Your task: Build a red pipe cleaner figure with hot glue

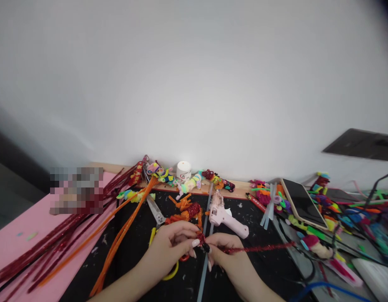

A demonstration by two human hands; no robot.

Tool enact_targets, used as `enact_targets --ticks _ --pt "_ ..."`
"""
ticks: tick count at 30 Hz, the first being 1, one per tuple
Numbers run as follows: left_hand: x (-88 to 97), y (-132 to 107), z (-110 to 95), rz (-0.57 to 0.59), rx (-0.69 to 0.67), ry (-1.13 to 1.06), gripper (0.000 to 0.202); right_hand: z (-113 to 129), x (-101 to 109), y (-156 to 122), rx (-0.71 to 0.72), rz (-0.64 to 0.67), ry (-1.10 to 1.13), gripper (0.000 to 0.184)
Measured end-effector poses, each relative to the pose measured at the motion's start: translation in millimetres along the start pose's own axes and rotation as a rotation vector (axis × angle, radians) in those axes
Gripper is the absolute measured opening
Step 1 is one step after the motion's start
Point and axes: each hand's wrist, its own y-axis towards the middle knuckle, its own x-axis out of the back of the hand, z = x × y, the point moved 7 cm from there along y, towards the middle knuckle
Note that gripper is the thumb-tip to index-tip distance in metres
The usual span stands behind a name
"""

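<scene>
Between my two hands is a small bundle of red tinsel pipe cleaner (pixel 200 238) with a black bit at its lower right. My left hand (pixel 172 245) pinches its left side with thumb and fingers. Fingertips of my right hand (pixel 223 251) close on the right side, by the black bit. One long red tinsel pipe cleaner strand (pixel 259 248) runs out to the right past my right hand. Behind my hands lies an orange and red pipe-cleaner figure (pixel 189 211). Yellow-handled scissors (pixel 156 213) are partly hidden by my left hand.
A pale pink glue gun (pixel 227 218) lies just beyond my right hand, near a long glue stick (pixel 203 277). Loose red pipe cleaners (pixel 55 228) and orange ones (pixel 118 235) spread left. A phone (pixel 303 203) and colourful pipe-cleaner pieces (pixel 338 218) lie right. A paper cup (pixel 183 171) stands by the wall.
</scene>
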Motion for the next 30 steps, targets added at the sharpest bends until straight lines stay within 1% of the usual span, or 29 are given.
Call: enact_targets --ticks 5,9,13,18,24,28,30 --pt "-0.4 1.7 -3.7 0.058 0.001 0.022 0.021 2.0 -0.4 0.8 -0.002 0.045 -0.084 0.018" --pt "1.2 2.8 -5.7 0.082 -0.002 0.168 0.028 2.3 0.0 1.3 -0.027 0.061 -0.15 0.019" --pt "2.8 3.1 -7.6 0.083 -0.037 0.266 0.034 4.1 0.6 1.9 -0.004 0.054 -0.201 0.019" --pt "1.9 1.9 -6.9 0.09 -0.037 0.292 0.039 2.3 -0.4 2.4 0.002 0.057 -0.228 0.018" --pt "1.4 0.3 -6.4 0.103 -0.048 0.377 0.039 0.1 -0.3 0.3 0.011 0.065 -0.234 0.014" --pt "-0.4 -0.6 -8.1 0.134 -0.053 0.361 0.038 0.7 -0.9 0.1 0.016 0.083 -0.213 0.014" --pt "-1.4 -1.1 -9.6 0.146 -0.051 0.318 0.034 1.4 -0.9 0.7 0.015 0.084 -0.201 0.014"
